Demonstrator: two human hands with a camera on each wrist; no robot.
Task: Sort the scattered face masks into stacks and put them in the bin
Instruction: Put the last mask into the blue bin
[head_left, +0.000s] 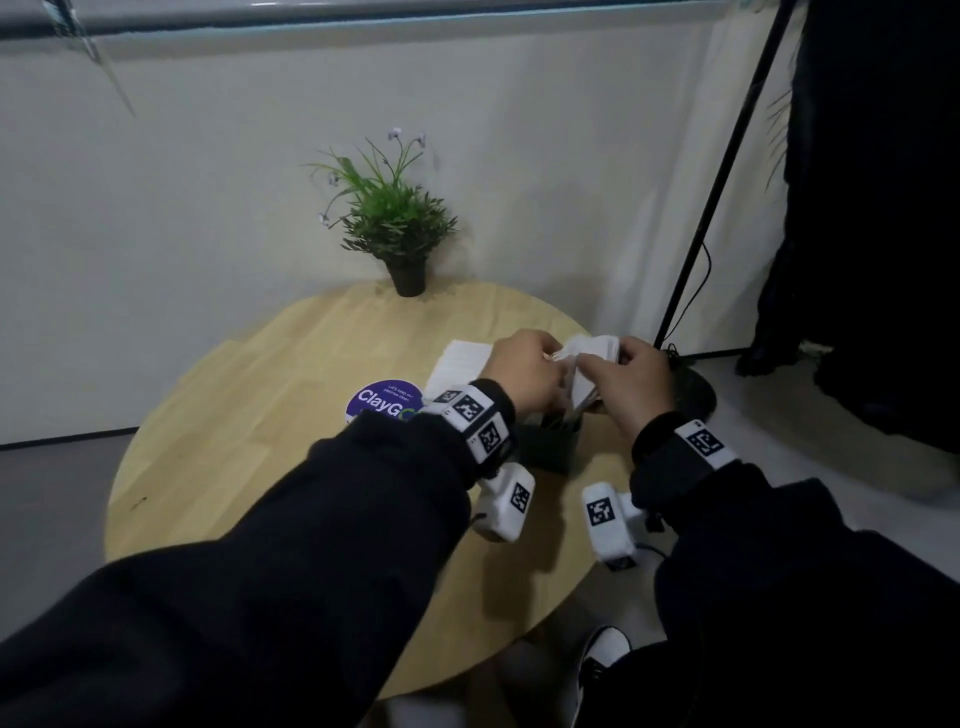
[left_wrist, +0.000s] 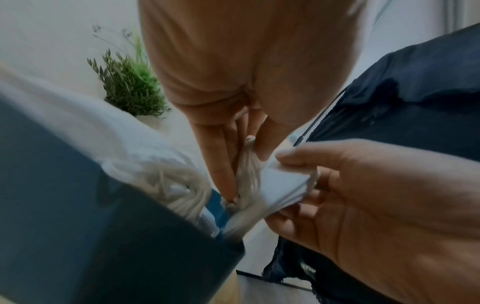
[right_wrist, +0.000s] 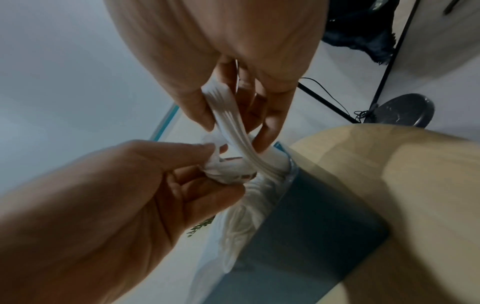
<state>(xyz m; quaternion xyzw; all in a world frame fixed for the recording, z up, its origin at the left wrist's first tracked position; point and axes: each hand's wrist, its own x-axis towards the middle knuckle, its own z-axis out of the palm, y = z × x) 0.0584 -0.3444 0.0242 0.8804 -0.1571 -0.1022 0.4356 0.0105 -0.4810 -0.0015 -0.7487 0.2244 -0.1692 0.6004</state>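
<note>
— Above the dark bin (head_left: 550, 447), what are the two hands doing?

— Both are on one stack of white face masks (head_left: 589, 374). The right hand (head_left: 631, 387) has its thumb and fingers curled round the stack's edge, clamped on it; the left hand (head_left: 524, 371) pinches the bunched ear loops (left_wrist: 248, 170) at the stack's other end, thumb against fingers.

— And the stack itself, where does it sit?

— Between the two hands, directly over the bin's open top, with its lower end dipping toward the rim (the wrist views are blurred, so I cannot tell whether it touches the bin).

— Anything already in the bin?

— Yes, white masks and loops (left_wrist: 179, 191) show inside it, just below the left hand's fingertips (left_wrist: 226, 185).

— Other masks on the bench (head_left: 249, 415)?

— A flat pile of white masks (head_left: 462, 364) lies on the wood just beyond the left hand, beside the bin. A round purple sticker (head_left: 382, 402) sits left of that wrist.

— Farther off?

— A potted plant (head_left: 389, 218) stands at the bench's far edge, well apart from both hands. A black stand pole (head_left: 727, 171) rises on the floor beyond the right hand.
</note>
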